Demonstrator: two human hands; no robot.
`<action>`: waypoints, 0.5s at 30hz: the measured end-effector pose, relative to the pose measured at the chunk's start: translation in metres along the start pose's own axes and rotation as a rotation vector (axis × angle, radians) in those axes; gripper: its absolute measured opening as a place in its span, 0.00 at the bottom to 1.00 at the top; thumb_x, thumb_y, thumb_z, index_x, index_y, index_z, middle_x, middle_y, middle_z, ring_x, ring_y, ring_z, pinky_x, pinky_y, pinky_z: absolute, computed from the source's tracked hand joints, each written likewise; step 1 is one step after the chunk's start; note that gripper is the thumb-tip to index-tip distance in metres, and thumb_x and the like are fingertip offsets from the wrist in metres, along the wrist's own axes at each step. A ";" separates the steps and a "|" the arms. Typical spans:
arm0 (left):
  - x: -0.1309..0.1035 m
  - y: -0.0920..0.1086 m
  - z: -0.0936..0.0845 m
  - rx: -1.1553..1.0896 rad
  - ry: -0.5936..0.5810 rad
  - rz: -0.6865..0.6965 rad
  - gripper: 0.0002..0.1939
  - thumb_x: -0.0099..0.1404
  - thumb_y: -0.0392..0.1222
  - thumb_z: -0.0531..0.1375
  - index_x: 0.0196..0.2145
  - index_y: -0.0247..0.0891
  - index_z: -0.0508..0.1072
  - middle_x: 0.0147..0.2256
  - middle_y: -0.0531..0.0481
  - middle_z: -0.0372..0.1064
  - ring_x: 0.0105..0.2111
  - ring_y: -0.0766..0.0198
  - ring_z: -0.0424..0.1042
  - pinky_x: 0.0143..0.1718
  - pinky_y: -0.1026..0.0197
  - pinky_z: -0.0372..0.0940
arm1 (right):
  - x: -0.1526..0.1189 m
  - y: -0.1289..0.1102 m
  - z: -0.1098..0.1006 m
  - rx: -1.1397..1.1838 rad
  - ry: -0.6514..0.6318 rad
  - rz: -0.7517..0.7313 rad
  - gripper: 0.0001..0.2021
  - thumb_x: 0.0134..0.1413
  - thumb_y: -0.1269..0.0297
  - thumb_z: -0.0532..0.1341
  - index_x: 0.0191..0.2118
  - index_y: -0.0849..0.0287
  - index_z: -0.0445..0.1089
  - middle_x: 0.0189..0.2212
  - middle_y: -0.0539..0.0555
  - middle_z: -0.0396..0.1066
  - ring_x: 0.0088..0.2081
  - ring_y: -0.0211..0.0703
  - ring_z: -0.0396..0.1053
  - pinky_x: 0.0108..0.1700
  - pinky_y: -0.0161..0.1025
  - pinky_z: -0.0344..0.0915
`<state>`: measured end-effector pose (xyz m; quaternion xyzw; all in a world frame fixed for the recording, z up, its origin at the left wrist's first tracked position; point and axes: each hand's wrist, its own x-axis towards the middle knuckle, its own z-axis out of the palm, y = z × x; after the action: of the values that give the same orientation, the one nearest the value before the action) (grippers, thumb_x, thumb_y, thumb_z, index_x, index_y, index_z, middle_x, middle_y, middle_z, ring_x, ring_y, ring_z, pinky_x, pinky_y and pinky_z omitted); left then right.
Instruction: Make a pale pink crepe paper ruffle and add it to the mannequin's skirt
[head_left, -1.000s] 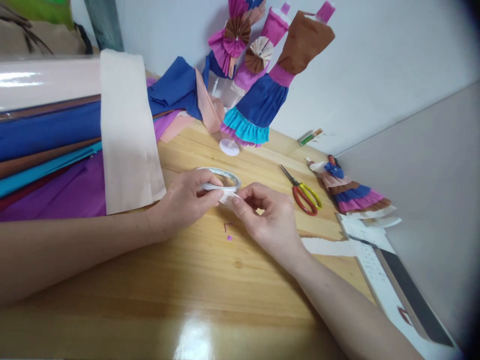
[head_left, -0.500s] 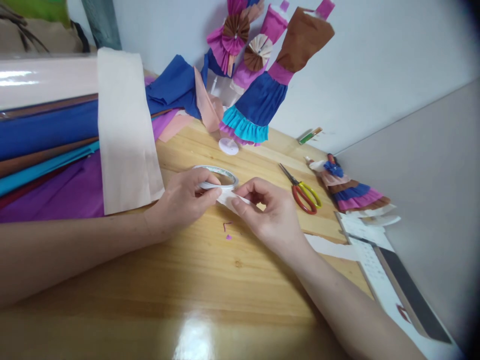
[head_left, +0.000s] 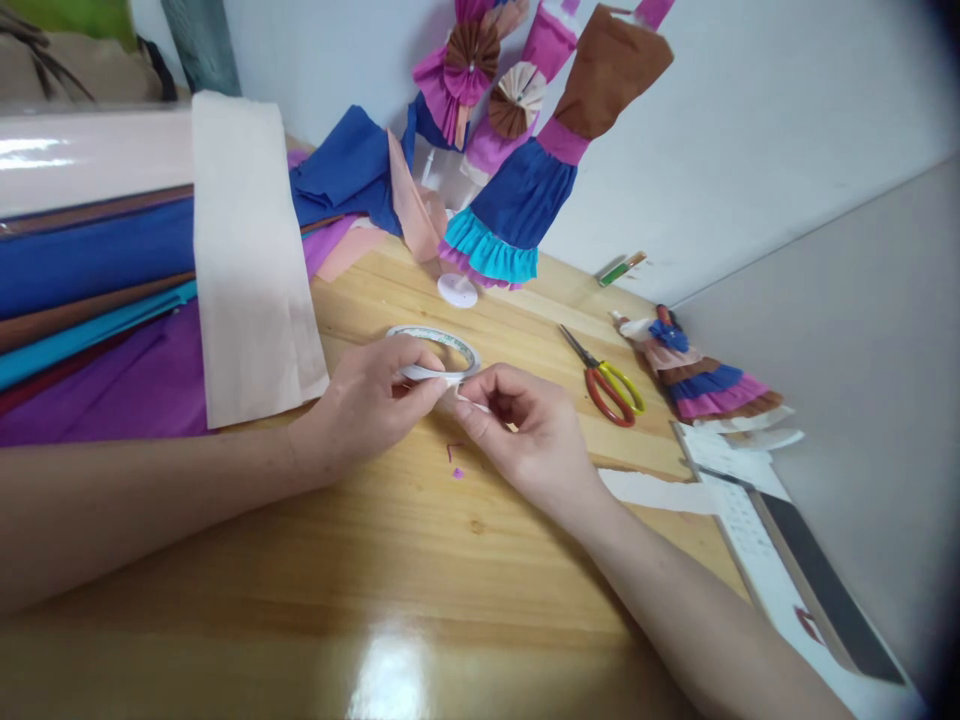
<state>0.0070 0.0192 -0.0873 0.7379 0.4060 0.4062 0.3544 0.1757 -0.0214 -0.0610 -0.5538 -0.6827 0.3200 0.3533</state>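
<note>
My left hand [head_left: 375, 398] pinches the near edge of a roll of white tape [head_left: 466, 352], thumb in front and fingers behind. The roll is a thin ring, tilted above the wooden table [head_left: 322, 590]. Close to its right, my right hand [head_left: 525, 420] is closed, thumb and forefinger together on a small white strip [head_left: 472, 403]. That strip runs toward the roll at my left fingertips; most of it is hidden by my fingers. Tiny purple scraps [head_left: 457, 473] lie on the table just below the hands.
Scissors [head_left: 604, 380] with red and yellow handles lie right of my hands. A cream paper panel [head_left: 251, 270] covers colored rolls at left. Dressed doll forms [head_left: 525, 190] stand behind. A paper strip [head_left: 656, 491] and a white board [head_left: 780, 560] lie at right.
The wider white piece between my hands now shows only as a small folded bit at my right fingertips. My right hand has shifted slightly left, toward the tape roll.
</note>
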 end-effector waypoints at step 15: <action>-0.002 0.000 0.000 0.031 0.017 0.089 0.05 0.61 0.39 0.58 0.29 0.38 0.72 0.26 0.53 0.72 0.27 0.64 0.70 0.29 0.61 0.61 | -0.007 -0.001 0.008 -0.178 0.205 -0.211 0.07 0.55 0.66 0.63 0.26 0.59 0.71 0.16 0.48 0.70 0.18 0.33 0.63 0.21 0.30 0.59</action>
<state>0.0060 0.0175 -0.0876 0.7571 0.3823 0.4215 0.3210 0.1695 -0.0287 -0.0653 -0.5381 -0.7231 0.1613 0.4019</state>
